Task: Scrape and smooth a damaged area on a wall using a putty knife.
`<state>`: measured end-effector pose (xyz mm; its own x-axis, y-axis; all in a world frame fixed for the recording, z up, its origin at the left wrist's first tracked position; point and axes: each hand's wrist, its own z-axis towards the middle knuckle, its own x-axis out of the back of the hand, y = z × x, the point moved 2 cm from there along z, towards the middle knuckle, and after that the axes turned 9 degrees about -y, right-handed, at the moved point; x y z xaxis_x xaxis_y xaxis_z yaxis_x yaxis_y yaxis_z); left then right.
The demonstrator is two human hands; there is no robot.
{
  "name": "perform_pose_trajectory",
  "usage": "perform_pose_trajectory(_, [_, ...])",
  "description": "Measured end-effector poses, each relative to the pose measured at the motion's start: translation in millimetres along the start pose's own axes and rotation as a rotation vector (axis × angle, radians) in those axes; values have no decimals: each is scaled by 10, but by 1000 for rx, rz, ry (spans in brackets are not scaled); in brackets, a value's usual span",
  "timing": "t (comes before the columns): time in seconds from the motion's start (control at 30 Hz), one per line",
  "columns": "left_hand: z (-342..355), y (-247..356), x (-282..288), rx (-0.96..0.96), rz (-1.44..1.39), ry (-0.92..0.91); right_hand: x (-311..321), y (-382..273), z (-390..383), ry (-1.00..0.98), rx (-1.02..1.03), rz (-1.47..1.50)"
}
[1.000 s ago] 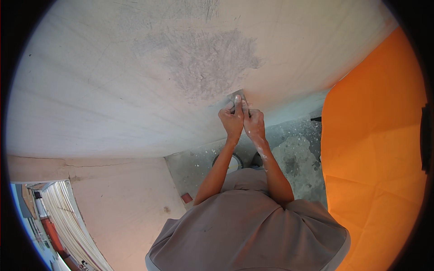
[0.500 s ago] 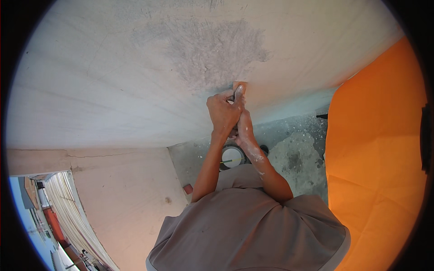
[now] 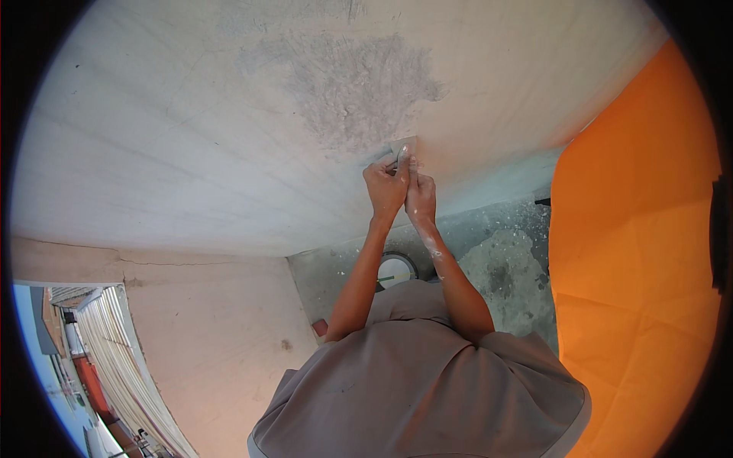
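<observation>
A flat, thin putty knife [image 3: 409,143] lies against the pale wall [image 3: 229,175], just below a rough grey patch [image 3: 359,88]. My left hand [image 3: 387,189] is closed around it, with a whitened thumb pressed along the blade. My right hand [image 3: 421,200] is right beside the left one, its fingers curled near the lower edge of the blade. Whether those fingers hold anything is hidden. White smears mark the right wrist and forearm.
Below my hands, a round bucket [image 3: 396,269] with white contents stands on the spattered grey floor [image 3: 496,259]. A large orange sheet [image 3: 634,229] hangs at the right. On the left are a side wall [image 3: 214,320] and an opening with a pale curtain [image 3: 126,355].
My right hand has moved up from under the left wrist to beside the left hand, near the blade. The blade has tilted and now looks grey rather than orange.
</observation>
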<state>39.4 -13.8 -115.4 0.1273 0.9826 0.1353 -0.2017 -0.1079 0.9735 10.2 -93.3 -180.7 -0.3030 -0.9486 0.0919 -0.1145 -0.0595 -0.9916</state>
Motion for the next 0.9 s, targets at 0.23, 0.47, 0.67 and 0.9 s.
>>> perform_pose_trajectory(0.23, [1, -113, -108, 11, -189, 105, 80, -10, 38, -75, -66, -43])
perform_pose_trajectory(0.47, [264, 518, -24, -95, 28, 8, 30, -540, 47, -166, -153, 511])
perform_pose_trajectory(0.67, [242, 515, -70, -114, 78, 70, 108, -396, 144, -104, -90, 349])
perform_pose_trajectory(0.9, [128, 303, -138, -136, -93, 50, 267, -418, 86, -143, -16, 143])
